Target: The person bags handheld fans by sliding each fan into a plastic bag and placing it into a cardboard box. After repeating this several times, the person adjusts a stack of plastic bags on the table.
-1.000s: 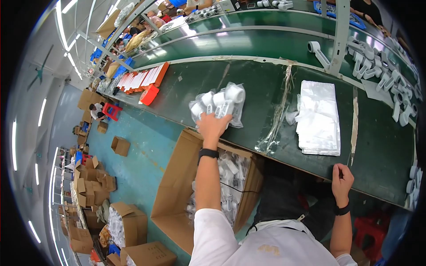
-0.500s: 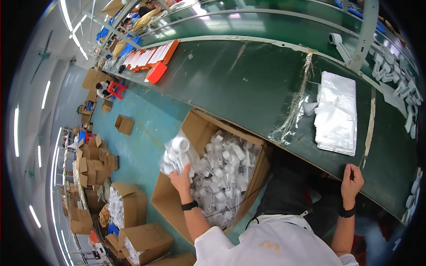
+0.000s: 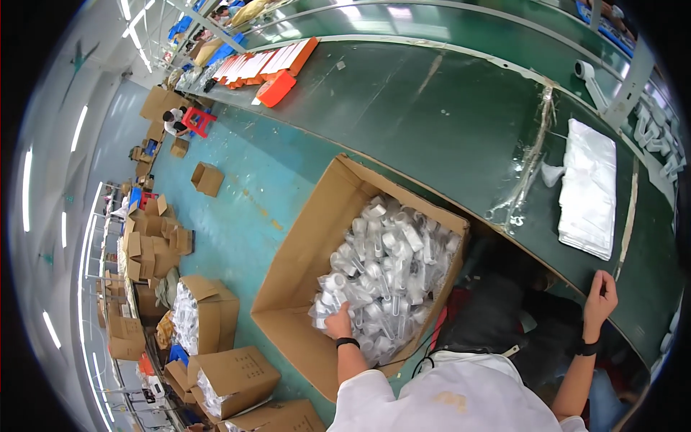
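Now in the well-filled box [image 3: 309, 252] with the left hand [image 3: 340, 324], touching a bag of parts [image 3: 333, 284] inside; can't tell whether gripped. Seemingly plenty done. On across the bench [image 3: 461, 129] to flat bags [image 3: 589, 191], likely unused, then the right hand [image 3: 599, 304], with fingers curled narrow, seemingly empty, then loose parts [image 3: 656, 135], apparently left to bag.

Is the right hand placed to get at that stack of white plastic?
Probably yes: the right hand is by the near edge of the green table, close to the stack of white plastic, with nothing visible blocking the way.
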The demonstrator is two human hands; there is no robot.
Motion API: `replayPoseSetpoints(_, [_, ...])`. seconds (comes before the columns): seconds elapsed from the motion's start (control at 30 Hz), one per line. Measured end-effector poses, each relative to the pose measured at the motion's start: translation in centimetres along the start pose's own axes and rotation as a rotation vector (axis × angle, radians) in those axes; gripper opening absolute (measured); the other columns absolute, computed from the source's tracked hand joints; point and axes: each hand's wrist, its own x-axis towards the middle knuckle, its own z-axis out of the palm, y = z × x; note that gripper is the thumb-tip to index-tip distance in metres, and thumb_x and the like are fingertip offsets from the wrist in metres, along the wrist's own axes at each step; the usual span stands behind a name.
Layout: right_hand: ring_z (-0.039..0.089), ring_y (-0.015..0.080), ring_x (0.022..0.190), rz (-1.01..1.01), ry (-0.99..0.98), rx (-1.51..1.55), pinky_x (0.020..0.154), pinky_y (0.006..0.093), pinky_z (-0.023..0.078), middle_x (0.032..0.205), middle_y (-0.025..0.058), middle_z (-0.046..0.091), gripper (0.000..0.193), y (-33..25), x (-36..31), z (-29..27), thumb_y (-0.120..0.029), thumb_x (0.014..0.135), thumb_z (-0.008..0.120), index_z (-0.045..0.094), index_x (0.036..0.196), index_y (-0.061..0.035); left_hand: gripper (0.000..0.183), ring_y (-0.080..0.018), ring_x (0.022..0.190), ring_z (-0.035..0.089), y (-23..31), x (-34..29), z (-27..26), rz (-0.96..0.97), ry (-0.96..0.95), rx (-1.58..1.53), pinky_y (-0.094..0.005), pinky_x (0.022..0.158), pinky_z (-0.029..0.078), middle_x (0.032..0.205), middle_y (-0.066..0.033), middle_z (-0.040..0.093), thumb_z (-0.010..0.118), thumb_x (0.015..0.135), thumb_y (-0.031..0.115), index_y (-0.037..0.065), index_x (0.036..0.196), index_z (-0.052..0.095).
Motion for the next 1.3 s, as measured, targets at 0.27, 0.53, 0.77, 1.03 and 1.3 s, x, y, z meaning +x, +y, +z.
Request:
replayPoseSetpoints(0.27, [0.051,0.0062,0.078,-0.001,0.047,-0.048,0.072,0.0206,0.043,0.086,-0.0011,0.059,0.017,4.1,0.0,-0.6,-0.013,0.094,0.061,0.064,0.099,0.0033,0.073,-0.0457,0.118,0.048,1.3,4.1,1.7,0.110,0.112,0.318,-0.0567,0.099,0.038,0.127,-0.0181,0.053,0.071,0.066,0.062,0.004,0.111,0.069])
replayPoseSetpoints(0.53, [0.051,0.0067,0.080,-0.003,0.055,-0.112,0.073,0.0207,0.042,0.087,-0.0011,0.059,0.018,4.0,0.8,-0.5,-0.015,0.095,0.061,0.063,0.099,0.0022,0.053,-0.0363,0.109,0.060,-4.9,16.5,3.0,0.439,0.020,0.048,-0.0439,0.096,0.045,0.115,-0.0227,0.064,0.073,0.074,0.043,0.003,0.108,0.068])
replayPoseSetpoints(0.77, [0.050,0.0058,0.075,-0.033,0.094,-0.093,0.069,0.0206,0.042,0.084,-0.0018,0.059,0.017,3.8,0.3,-0.3,-0.015,0.094,0.062,0.064,0.099,0.0017,0.037,-0.0364,0.092,0.065,-0.3,10.2,4.8,0.484,0.060,0.045,-0.0428,0.082,0.050,0.093,-0.0207,0.069,0.070,0.078,0.031,0.000,0.096,0.070])
replayPoseSetpoints(1.03, [0.049,0.0054,0.068,-0.085,0.115,-0.064,0.063,0.0207,0.042,0.078,-0.0020,0.058,0.015,2.4,0.3,0.3,-0.013,0.092,0.063,0.065,0.095,0.0014,0.027,-0.0156,0.078,0.065,15.4,-4.5,0.1,0.948,-0.172,-0.431,-0.0283,0.070,0.051,0.086,-0.0118,0.069,0.067,0.087,0.020,0.000,0.104,0.068])
replayPoseSetpoints(1.3, [0.047,0.0044,0.065,-0.080,0.080,-0.017,0.059,0.0210,0.040,0.073,-0.0029,0.056,0.013,-0.9,0.0,0.5,-0.012,0.091,0.064,0.065,0.092,0.0001,0.019,-0.0151,0.087,0.064,21.6,-13.7,-5.2,1.234,-0.402,-0.731,-0.0280,0.072,0.053,0.107,-0.0094,0.065,0.066,0.086,0.007,0.000,0.104,0.066])
